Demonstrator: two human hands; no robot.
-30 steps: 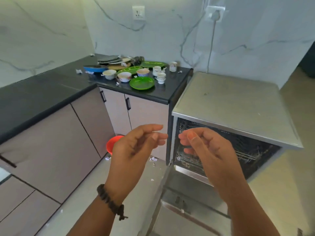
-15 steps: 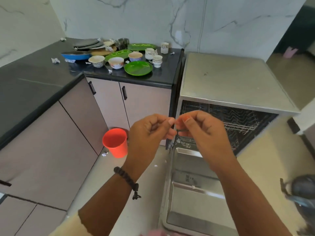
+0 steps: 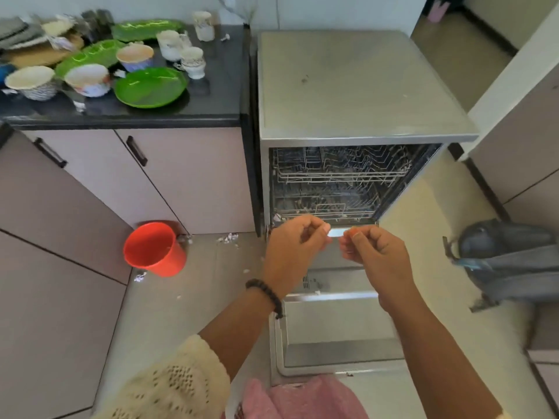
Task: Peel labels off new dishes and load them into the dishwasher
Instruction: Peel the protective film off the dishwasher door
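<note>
Left hand (image 3: 298,241) and right hand (image 3: 370,247), curled at frame centre, appear to pinch a pale strip, likely a label (image 3: 336,232); best dropped in the red bucket (image 3: 154,249), lower left; dishes (image 3: 150,87) wait on the table, upper left; dishwasher (image 3: 348,182) stands open

On the counter (image 3: 121,116) beside the dishwasher (image 3: 357,86), three bowls (image 3: 31,81) are sitting, with three green plates (image 3: 149,86), perhaps four cups (image 3: 193,62), blurred. One red bucket (image 3: 154,249) is standing left of the dishwasher, one grey bag (image 3: 511,261) lying right.
</note>
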